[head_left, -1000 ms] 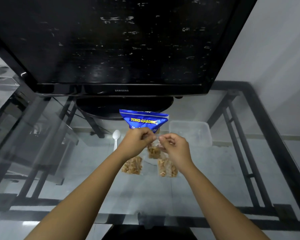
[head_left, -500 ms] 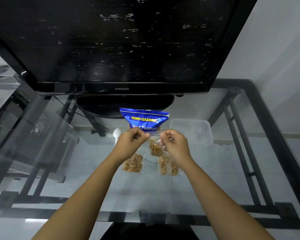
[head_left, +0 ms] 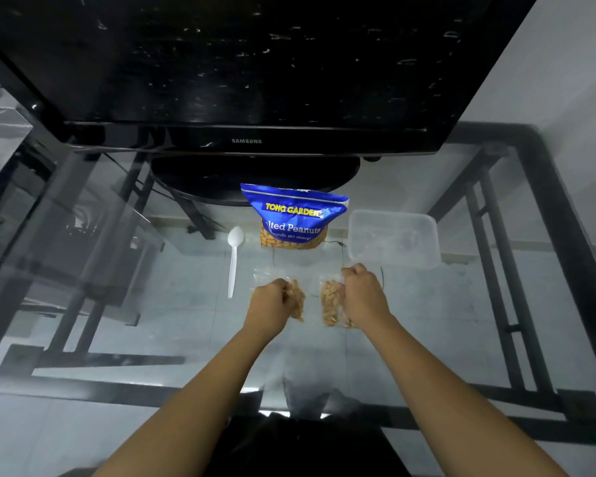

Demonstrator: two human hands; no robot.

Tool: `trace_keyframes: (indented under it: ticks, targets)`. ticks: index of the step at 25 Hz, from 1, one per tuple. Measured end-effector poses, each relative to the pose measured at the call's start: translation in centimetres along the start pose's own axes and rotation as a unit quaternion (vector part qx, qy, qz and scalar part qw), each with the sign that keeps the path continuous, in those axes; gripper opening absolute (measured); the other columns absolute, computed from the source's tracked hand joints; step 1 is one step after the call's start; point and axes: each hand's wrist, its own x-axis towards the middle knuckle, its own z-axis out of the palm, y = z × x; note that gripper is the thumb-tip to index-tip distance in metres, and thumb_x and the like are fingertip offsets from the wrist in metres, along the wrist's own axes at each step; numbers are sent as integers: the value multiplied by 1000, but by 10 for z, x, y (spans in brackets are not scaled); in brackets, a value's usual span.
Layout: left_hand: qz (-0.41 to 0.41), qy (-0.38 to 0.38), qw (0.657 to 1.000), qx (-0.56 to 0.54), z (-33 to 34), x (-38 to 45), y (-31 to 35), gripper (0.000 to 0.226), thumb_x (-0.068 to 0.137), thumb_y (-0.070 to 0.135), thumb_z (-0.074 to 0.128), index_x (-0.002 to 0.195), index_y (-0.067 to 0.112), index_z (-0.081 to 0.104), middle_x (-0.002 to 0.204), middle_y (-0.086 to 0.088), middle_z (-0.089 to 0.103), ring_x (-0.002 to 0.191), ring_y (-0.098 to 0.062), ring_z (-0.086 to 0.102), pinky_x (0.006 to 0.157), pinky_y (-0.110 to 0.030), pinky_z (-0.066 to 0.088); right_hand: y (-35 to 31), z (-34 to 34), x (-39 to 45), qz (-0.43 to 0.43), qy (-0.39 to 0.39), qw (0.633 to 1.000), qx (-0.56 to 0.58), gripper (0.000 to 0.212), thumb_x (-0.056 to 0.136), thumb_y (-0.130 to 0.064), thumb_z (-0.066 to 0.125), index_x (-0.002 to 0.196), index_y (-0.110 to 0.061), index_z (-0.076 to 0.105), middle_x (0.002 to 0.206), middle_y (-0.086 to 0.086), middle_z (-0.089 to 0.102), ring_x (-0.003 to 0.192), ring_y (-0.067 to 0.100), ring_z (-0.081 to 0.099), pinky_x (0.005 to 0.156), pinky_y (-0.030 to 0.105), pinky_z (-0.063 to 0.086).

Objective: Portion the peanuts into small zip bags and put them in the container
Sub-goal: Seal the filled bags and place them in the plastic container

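Two small zip bags of peanuts lie on the glass table. My left hand (head_left: 270, 301) is closed on the left small zip bag (head_left: 297, 299), covering its left half. My right hand (head_left: 362, 292) is closed on the right small zip bag (head_left: 328, 302), which may be two bags stacked; I cannot tell. Behind them stands the blue peanut pouch (head_left: 295, 215), upright with its top open. The clear plastic container (head_left: 394, 241) sits to the pouch's right, just beyond my right hand, with nothing visible inside.
A white plastic spoon (head_left: 234, 261) lies left of my left hand. A large black TV (head_left: 248, 74) on its stand (head_left: 255, 177) fills the back of the glass table (head_left: 152, 304). A wall rises at the right.
Both hands were pinching one small bag held up in front of the pouch. They have dropped to the table and moved apart, each now closed on a bag of peanuts.
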Motion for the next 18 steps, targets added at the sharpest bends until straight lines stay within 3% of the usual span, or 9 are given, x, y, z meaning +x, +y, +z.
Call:
trace_keyframes:
  ticks: [2,5,8,11,13,16,18]
  targets:
    - [19,20,995,92,9,-1,1,20,91,15,50,104,1,56,98,-19,67,89,-35,63,75,-37,49,-4,2,1,-1,29,1000,0,29,90,-6,51,119,-6,53,122,13,50,110,30,49,81,36,47]
    - [4,64,992,111,11,-3,-1,22,90,13,54,107,2,45,107,-19,57,90,-38,60,71,-38,46,-5,-1,-1,-14,67,997,37,21,85,-1,56,104,-8,59,109,11,57,103,29,52,72,35,45]
    - [57,87,994,36,8,-5,-4,36,81,8,61,114,5,47,114,-14,50,97,-31,55,73,-31,42,-2,-6,-9,-43,73,990,114,6,88,-11,57,91,-10,62,93,10,66,91,28,58,71,37,50]
    - [93,2,987,-131,4,-4,13,48,83,7,60,129,12,46,121,-2,49,105,-17,54,84,-28,48,-1,-15,-23,-50,66,973,216,1,87,-14,61,86,-13,62,85,5,69,79,21,63,73,32,52]
    - [97,-36,982,-156,5,-1,22,36,88,15,58,124,15,54,112,5,57,97,-8,56,83,-23,47,-2,-18,-30,-47,58,963,258,2,86,-14,62,88,-15,62,83,1,68,78,15,63,73,26,51]
    - [114,-46,977,-175,0,0,28,10,89,18,58,96,16,66,79,10,64,69,1,58,65,-17,45,-1,-23,-36,-8,71,932,354,10,85,-15,65,95,-17,64,81,-6,65,78,7,63,72,13,48]
    - [131,-51,970,-199,-11,0,32,7,88,18,61,89,17,68,77,9,67,67,1,60,65,-19,48,0,-30,-39,7,94,902,421,6,83,-17,67,89,-18,68,78,-12,66,75,0,63,70,7,46]
